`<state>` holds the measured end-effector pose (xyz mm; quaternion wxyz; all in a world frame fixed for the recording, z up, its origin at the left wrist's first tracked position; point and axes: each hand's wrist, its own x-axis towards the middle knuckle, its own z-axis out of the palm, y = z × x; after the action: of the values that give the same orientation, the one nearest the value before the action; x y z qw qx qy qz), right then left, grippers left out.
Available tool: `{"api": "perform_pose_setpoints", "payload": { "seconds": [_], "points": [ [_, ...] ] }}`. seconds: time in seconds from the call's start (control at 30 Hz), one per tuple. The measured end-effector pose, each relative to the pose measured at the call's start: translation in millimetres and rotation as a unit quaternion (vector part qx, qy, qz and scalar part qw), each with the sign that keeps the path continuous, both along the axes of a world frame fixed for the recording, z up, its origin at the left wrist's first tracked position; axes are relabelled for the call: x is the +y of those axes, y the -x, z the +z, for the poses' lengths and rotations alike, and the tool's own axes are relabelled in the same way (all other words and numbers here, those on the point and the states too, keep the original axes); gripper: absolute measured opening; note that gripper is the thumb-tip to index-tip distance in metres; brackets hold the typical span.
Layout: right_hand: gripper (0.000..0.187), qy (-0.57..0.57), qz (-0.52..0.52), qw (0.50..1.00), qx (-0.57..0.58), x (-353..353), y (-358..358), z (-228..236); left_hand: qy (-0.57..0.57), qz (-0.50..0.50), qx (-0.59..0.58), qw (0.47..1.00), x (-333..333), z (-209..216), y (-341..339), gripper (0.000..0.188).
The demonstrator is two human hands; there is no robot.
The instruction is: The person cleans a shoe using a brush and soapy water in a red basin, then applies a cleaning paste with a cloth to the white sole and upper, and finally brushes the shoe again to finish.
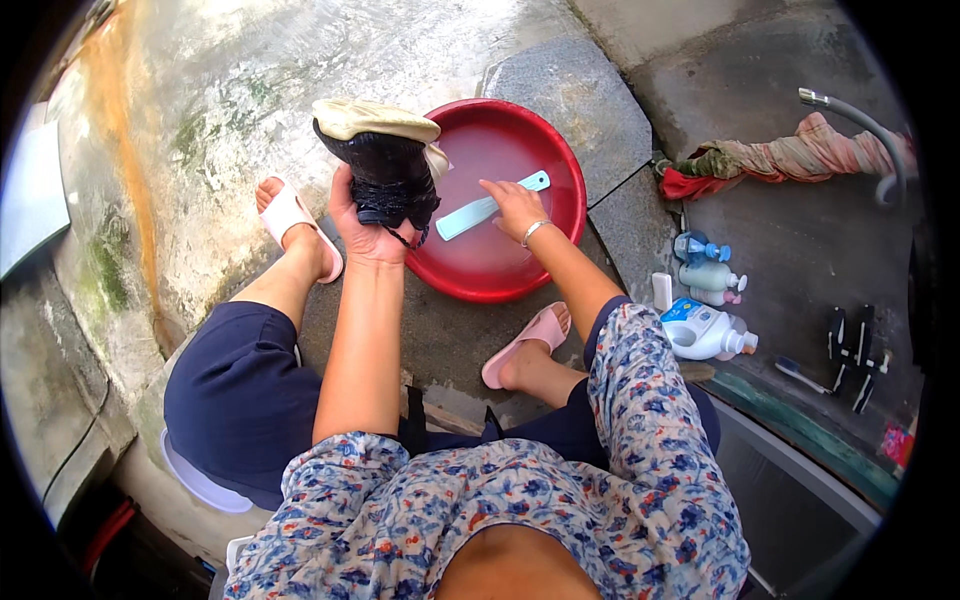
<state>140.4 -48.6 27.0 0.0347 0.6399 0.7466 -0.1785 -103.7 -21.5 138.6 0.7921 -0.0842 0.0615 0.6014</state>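
Note:
My left hand (367, 232) is wrapped around a wet black shoe (385, 170) with a thick cream sole (372, 120), held up at the left rim of a red basin (492, 288). The sole faces away from me and dark laces hang by my palm. Cloudy water stands in the basin. In it lies a pale turquoise brush (478, 214), slanting from lower left to upper right, its bristles not visible. My right hand (520, 212) is open over the brush, fingers reaching toward its middle; I cannot tell whether they touch it.
Pink slippers (528, 345) are on my feet either side of the basin. At right, several bottles (705, 330) stand on a dark ledge beside a toothbrush (802, 376). A twisted cloth (770, 162) and a grey hose (870, 125) lie farther back. Stone slabs (575, 95) surround the basin.

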Motion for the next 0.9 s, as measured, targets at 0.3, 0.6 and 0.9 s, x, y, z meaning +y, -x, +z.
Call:
{"api": "perform_pose_setpoints", "payload": {
  "seconds": [0.3,0.6,0.9],
  "points": [
    [0.028,0.041,0.134,0.99,-0.031,-10,28,-59,0.046,-0.068,0.005,0.997,18,1,-14,0.047],
    [0.051,-0.024,-0.142,0.973,0.183,1,23,68,0.041,-0.029,0.059,0.997,9,8,-31,0.044],
    [0.058,-0.144,-0.276,0.895,0.32,-15,1,156,-0.004,-0.071,0.041,0.997,-5,36,-44,0.039]
  ]
}}
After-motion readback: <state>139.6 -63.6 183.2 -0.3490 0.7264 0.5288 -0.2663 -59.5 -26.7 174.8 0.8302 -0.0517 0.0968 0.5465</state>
